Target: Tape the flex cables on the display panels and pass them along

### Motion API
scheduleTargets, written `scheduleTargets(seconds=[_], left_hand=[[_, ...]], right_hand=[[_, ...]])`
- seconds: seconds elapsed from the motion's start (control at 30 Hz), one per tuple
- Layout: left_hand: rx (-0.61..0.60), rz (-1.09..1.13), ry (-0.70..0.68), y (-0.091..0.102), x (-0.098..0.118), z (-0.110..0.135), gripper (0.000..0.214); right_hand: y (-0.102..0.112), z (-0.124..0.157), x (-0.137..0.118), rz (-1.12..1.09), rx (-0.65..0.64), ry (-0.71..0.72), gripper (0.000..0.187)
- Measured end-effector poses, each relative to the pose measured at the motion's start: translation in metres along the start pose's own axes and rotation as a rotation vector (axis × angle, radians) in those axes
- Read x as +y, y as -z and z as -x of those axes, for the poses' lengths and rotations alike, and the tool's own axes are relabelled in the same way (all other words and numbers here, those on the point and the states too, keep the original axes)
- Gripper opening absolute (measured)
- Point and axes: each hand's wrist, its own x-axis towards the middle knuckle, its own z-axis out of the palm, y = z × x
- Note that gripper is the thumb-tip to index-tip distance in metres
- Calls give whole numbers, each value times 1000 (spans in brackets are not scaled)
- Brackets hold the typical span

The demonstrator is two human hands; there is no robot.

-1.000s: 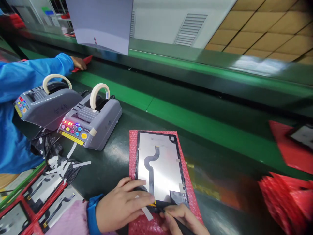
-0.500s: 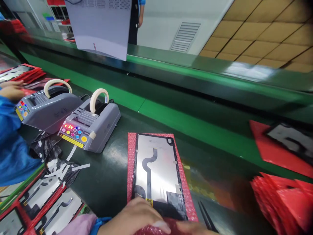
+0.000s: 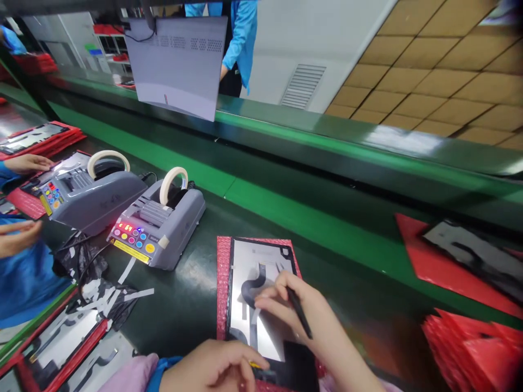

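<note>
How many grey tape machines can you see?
2. One machine stands left of the silvery panel; the other machine is beside the first, farther left.

The left hand is partly cut off by the bottom edge. The panel is partly covered by both hands; its print cannot be read. The tweezers are hidden midway by the right hand's fingers. A person is cropped at the top and partly blocked by the monitor.
</note>
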Motion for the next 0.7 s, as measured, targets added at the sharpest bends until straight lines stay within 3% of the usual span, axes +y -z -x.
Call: scheduleTargets(seconds=[0.13, 0.3, 0.5, 0.6, 0.7], left_hand=[[141, -613, -17, 18, 21, -16, 42], [285, -1164, -123, 15, 4, -27, 38], [356, -1192, -176, 14, -4, -28, 32], [371, -1178, -196, 15, -3, -27, 32], [333, -1155, -281, 12, -6, -25, 24]], right_hand=[[-15, -25, 19, 10, -65, 3, 60], [-18, -30, 35, 108, -67, 41, 53], [-23, -40, 46, 225, 4, 42, 48], [-19, -55, 42, 303, 139, 42, 47], [1, -57, 36, 372, 346, 23, 40]])
